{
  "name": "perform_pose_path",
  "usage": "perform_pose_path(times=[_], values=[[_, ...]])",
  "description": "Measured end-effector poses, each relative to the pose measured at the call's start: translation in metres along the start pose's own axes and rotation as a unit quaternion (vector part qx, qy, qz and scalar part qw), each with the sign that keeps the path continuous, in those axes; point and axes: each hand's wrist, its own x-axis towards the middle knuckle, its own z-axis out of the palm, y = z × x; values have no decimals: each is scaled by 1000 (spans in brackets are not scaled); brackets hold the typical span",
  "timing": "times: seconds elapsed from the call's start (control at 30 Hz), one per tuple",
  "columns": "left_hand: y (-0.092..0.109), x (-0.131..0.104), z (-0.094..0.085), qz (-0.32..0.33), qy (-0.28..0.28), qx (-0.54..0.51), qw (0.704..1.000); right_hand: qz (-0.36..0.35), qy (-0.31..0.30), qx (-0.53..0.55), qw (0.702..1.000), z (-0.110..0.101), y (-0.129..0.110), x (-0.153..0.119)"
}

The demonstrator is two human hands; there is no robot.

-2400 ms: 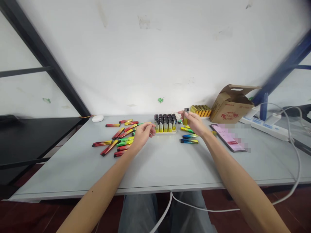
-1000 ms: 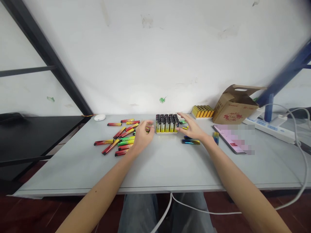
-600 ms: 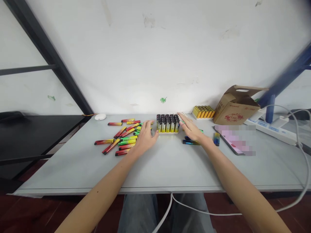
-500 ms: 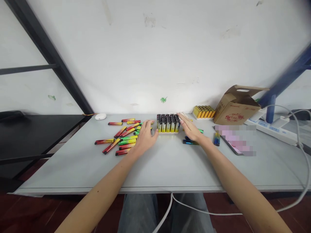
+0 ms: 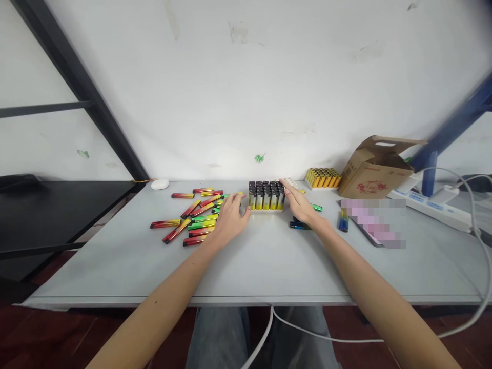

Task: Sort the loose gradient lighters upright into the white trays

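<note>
Upright lighters (image 5: pixel 266 199), yellow and silver with black tops, stand in rows in a white tray (image 5: pixel 265 211) at the middle of the desk. My left hand (image 5: pixel 232 218) is at the left side of this block, fingers apart and holding nothing. On the block's right side rests my right hand (image 5: pixel 300 206), its fingers stretched out along it and nothing gripped. Loose red and yellow lighters (image 5: pixel 176 230) and green ones (image 5: pixel 203 220) lie left of my left hand. A blue lighter (image 5: pixel 299 225) lies partly beneath my right wrist.
Behind my right hand is a white tray (image 5: pixel 291 182). Further right are another filled lighter tray (image 5: pixel 323 178), an open cardboard box (image 5: pixel 371 174), a blue-yellow lighter pair (image 5: pixel 343 220), a pink blurred item (image 5: pixel 371 223) and a white power strip (image 5: pixel 434 205). A white case (image 5: pixel 159 184) lies back left.
My right hand's fingers have shifted very slightly. Otherwise both hands stay beside the block of lighters, and the view has moved a little.
</note>
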Motion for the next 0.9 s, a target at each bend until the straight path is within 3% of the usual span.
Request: perform_pose_path(times=[0.27, 0.47, 0.7, 0.9], values=[[-5, -2, 2, 39, -34, 118, 992, 55, -41, -1, 998, -17, 1, -1], [-6, -1, -1, 52, -67, 137, 987, 2, -125, -137, 983, -24, 10, -4], [-10, 4, -9, 56, -96, 111, 988, -8, -99, -193, 976, -2, -1, -6], [-10, 3, -7, 53, -99, 111, 988, 0, -88, -160, 983, -1, -1, -6]])
